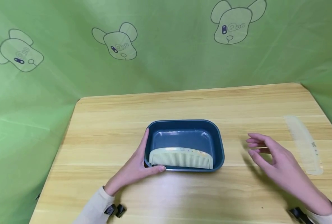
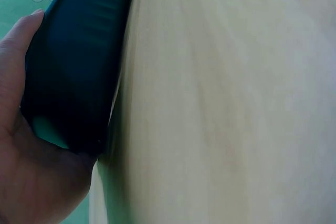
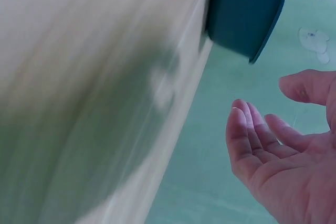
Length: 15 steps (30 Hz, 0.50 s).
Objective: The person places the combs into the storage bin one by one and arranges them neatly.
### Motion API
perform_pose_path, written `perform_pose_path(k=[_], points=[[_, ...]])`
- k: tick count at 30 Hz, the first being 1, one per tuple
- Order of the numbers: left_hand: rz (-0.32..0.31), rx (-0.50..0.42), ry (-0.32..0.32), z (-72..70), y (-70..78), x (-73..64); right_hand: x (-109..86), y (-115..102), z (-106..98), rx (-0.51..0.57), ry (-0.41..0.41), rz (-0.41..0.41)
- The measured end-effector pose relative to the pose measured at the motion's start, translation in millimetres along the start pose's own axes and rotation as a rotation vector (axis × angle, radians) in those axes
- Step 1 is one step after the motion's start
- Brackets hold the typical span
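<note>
A dark blue rectangular plastic box [image 1: 180,140] sits near the middle of the table, its inside facing up. My left hand [image 1: 135,168] grips its left end, thumb over the front rim and fingers along the left side. Inside, a pale green comb [image 1: 181,157] leans along the front wall, teeth downward. To the right of the box my right hand [image 1: 279,163] hovers over the table with loosely bent fingers and nothing in them. In the right wrist view that hand [image 3: 283,156] is apart from the box [image 3: 244,14]. A second, translucent pale comb [image 1: 304,146] lies beyond the right hand, partly behind it.
The wood-grain table [image 1: 112,124] has rounded back corners. A green curtain [image 1: 166,62] with printed mouse-like heads hangs behind it and at both sides.
</note>
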<state>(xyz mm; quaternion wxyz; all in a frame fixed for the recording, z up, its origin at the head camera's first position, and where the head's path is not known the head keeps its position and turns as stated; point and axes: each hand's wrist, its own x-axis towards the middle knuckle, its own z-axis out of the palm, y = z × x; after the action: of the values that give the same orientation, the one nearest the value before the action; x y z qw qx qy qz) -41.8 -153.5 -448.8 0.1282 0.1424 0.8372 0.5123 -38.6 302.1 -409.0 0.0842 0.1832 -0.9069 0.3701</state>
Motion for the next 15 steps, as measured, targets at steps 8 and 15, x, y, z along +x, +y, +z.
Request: perform_pose_path(k=[8,15], points=[[-0.002,-0.004,0.001,0.2,0.1,-0.1,-13.9,18.6,-17.2,-0.005,0.034,0.09],[-0.009,0.006,0.004,1.0,0.5,0.3,-19.7,28.6,-30.6,-0.009,0.117,0.218]])
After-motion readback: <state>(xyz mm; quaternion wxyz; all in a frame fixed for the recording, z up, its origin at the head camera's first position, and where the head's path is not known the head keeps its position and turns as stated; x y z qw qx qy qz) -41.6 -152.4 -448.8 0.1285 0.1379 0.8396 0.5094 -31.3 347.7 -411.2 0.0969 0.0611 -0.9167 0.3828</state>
